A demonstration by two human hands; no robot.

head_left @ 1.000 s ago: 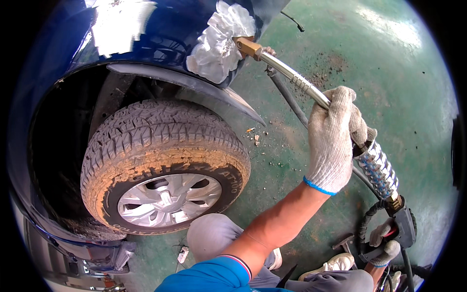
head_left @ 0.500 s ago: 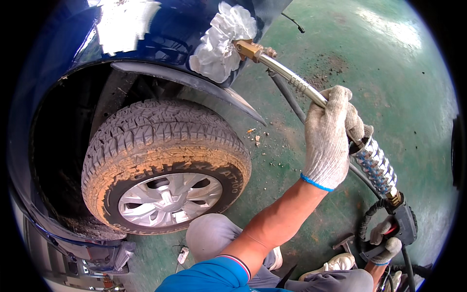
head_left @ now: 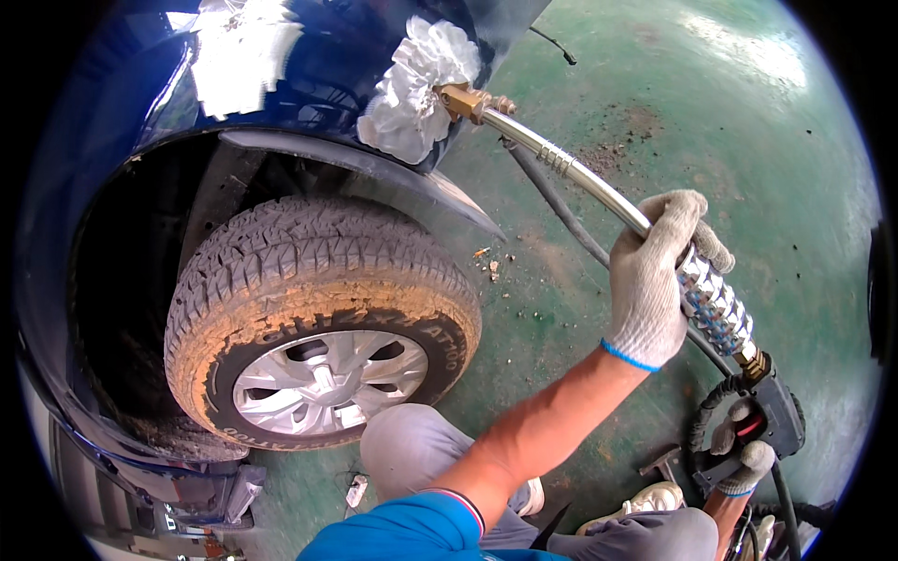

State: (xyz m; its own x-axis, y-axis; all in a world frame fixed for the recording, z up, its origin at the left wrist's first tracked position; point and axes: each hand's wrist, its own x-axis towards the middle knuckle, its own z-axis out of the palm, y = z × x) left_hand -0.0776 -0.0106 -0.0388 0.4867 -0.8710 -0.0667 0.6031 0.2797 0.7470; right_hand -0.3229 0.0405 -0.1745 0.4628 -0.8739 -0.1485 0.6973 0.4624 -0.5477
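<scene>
My left hand point(head_left: 657, 280), in a white knit glove with a blue cuff, is wrapped round the shiny rod of a slide-hammer dent puller point(head_left: 599, 187). Just below it sits a ribbed chrome sleeve point(head_left: 718, 304), partly behind the fingers. The gloved right hand point(head_left: 748, 465) grips the handle of the black gun point(head_left: 778, 411) at the tool's lower end, its fingers near a red trigger. At the upper end, a brass head point(head_left: 462, 101) meets a bare, whitish sanded patch point(head_left: 412, 98) on a dark blue car panel point(head_left: 327, 65). The exact contact point is hidden.
A muddy tyre point(head_left: 323, 271) with a silver wheel stands in the open wheel arch. Another whitish patch point(head_left: 243, 61) is farther left. A dark cable point(head_left: 561, 206) runs behind the tool, and a hammer point(head_left: 662, 462) lies near my shoe. Grit point(head_left: 613, 150) dots the green floor.
My left hand has moved down the rod toward the gun and now meets the ribbed sleeve. The brass head stays at the sanded patch, and my right hand remains on the gun.
</scene>
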